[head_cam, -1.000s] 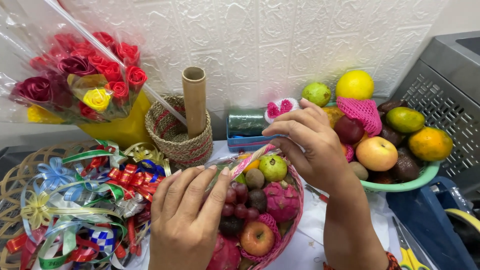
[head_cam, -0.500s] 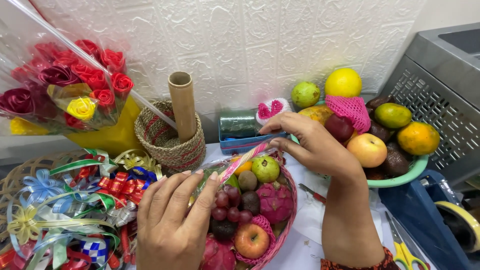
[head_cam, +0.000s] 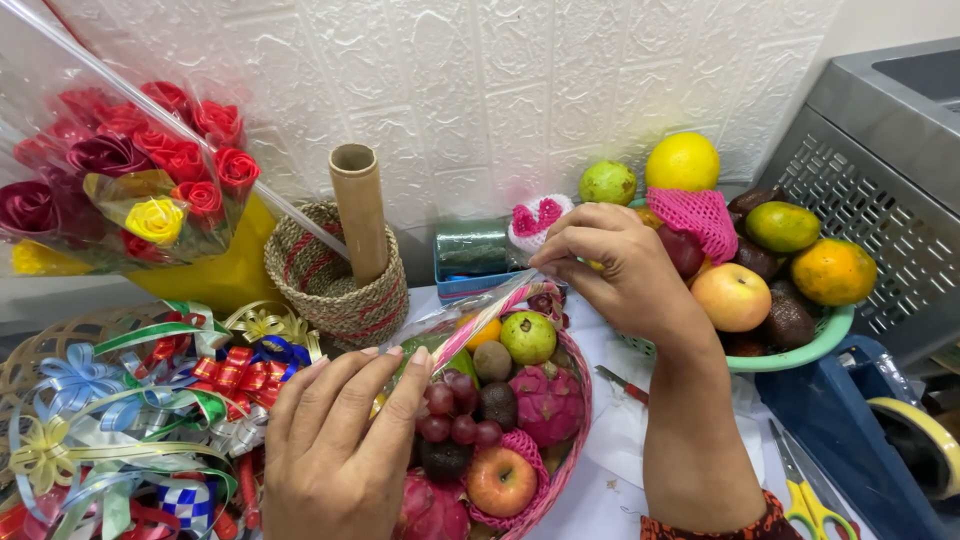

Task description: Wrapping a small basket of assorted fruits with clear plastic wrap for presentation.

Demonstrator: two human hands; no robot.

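Far left there's a big heap of shiny gift ribbon bows (head_cam: 120,420) in red, blue, green and gold, piled on the table. Above them is a bouquet of red fabric roses (head_cam: 130,170) with one yellow bloom, wrapped in clear film and leaning against the white textured wall. Just right of that sits a small woven basket (head_cam: 335,285) with a cardboard tube (head_cam: 360,215) standing upright in it.

Moving on, the left hand (head_cam: 340,450) is low in the shot, fingers together and curled over the near-left rim of the pink fruit basket (head_cam: 565,440). The fingertips seem to press on the clear wrap there, but I can't tell if anything is really pinched.

The basket itself sits centre bottom, between the two hands, loaded with dark grapes, dragon fruit, an apple, a green guava and a kiwi. A pink and green striped handle (head_cam: 490,315), wrapped in clear film, arcs up over it.

The right hand (head_cam: 620,270) is above the basket's far side, thumb and fingers closed on the top end of that handle.

Behind it is a green bowl (head_cam: 800,350) heaped with oranges, apples and limes. Far right: a blue tape dispenser (head_cam: 880,420) and yellow-handled scissors (head_cam: 805,490).
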